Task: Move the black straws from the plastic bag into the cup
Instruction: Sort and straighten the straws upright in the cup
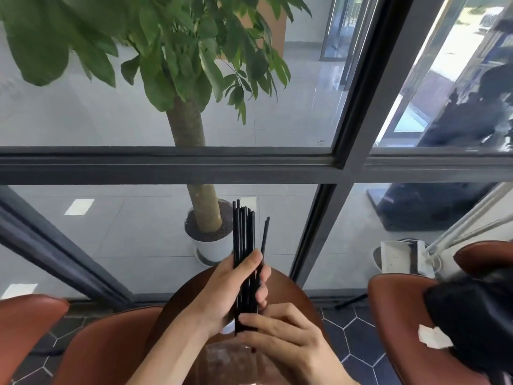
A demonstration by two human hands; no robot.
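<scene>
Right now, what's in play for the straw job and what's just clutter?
In play: black straws, held upright by left hand; right hand at their lower ends; clear plastic bag on the round table.
Clutter: potted tree, brown chairs, black bag.

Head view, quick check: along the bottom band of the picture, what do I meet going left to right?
Brown chair at the left edge → left hand → bundle of black straws → right hand → brown chair on the right → black bag on it.
</scene>
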